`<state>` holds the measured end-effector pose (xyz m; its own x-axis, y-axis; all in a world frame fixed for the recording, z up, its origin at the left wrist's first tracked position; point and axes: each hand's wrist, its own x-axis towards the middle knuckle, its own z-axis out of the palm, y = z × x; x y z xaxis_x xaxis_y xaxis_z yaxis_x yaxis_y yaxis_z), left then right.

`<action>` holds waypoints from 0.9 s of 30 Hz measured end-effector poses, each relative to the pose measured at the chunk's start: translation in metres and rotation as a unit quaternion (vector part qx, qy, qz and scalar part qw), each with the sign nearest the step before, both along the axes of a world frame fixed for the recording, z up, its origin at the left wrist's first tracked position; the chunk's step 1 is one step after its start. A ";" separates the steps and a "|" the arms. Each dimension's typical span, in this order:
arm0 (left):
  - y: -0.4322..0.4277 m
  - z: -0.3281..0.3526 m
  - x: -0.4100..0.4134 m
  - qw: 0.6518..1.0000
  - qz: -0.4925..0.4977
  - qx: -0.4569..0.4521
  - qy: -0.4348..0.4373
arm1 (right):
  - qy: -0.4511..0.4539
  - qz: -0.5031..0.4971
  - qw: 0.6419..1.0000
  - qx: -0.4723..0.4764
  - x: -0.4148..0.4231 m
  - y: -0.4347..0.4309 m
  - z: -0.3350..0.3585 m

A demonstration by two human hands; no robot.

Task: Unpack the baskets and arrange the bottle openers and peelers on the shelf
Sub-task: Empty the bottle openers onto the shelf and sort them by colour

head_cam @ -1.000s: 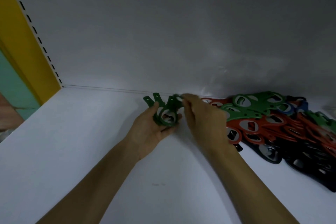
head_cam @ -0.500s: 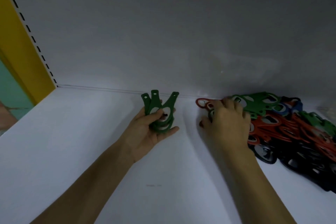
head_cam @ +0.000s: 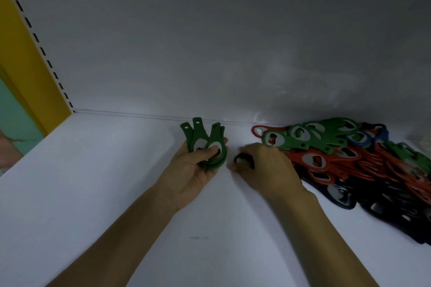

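The person's left forearm reaches in from the lower left, and the left hand (head_cam: pixel 194 168) is turned palm up just above the white shelf (head_cam: pixel 98 193). Its fingers curl under a small stack of green bottle openers (head_cam: pixel 205 142) while the thumb presses across the round heads from the front. The handles fan out upward and away from the palm, their hanging holes pointing toward the grey back panel (head_cam: pixel 210 53).

The right forearm comes in from the lower right, and the right hand (head_cam: pixel 265 168) lies knuckles up, low over the shelf, just to the right of the left hand and not touching it. Its fingers are bent downward and, with the thumb, pinch a single green opener (head_cam: pixel 242 159), of which only the dark ring end shows at the fingertips; the rest is hidden under the hand. Whether that opener rests on the shelf or is lifted clear cannot be told.

Right of the right hand, touching its far side in the view, lies a pile of bottle openers (head_cam: pixel 349 161): green ones on top toward the back, red ones beneath, blue and dark ones toward the near edge. Far to the left of the left hand stands a yellow upright (head_cam: pixel 25 65) with a slotted strip.
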<state>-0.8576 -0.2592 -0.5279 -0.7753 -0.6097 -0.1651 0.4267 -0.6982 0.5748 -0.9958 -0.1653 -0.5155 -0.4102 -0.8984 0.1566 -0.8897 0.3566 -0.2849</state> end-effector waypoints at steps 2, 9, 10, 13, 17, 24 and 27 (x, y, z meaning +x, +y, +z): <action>0.001 0.001 0.001 1.000 -0.014 -0.005 -0.006 | -0.004 0.017 1.000 -0.007 0.002 -0.001 0.001; -0.001 0.000 0.004 0.999 -0.034 0.010 -0.016 | 0.094 -0.014 0.986 -0.136 0.010 -0.003 0.012; 0.000 -0.001 0.004 0.999 -0.042 0.007 -0.028 | 0.092 -0.029 0.971 -0.219 0.010 -0.002 0.017; 0.002 0.003 0.001 0.995 -0.062 -0.012 -0.082 | 0.102 0.011 0.907 -0.408 0.021 0.001 0.016; 0.000 0.006 0.002 0.995 -0.071 -0.001 -0.074 | -0.157 0.158 0.933 -0.283 0.058 -0.007 0.003; 0.002 0.001 0.000 0.996 -0.055 -0.016 -0.062 | -0.190 0.043 0.899 -0.392 0.025 -0.013 0.005; 0.000 0.001 -0.001 0.997 -0.040 -0.004 -0.068 | -0.244 0.005 0.890 -0.384 0.012 -0.010 0.005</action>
<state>-0.8583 -0.2588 -0.5266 -0.7923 -0.5482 -0.2678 0.2876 -0.7227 0.6285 -0.9839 -0.1752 -0.5105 -0.5901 -0.6075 0.5318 -0.5949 -0.1183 -0.7951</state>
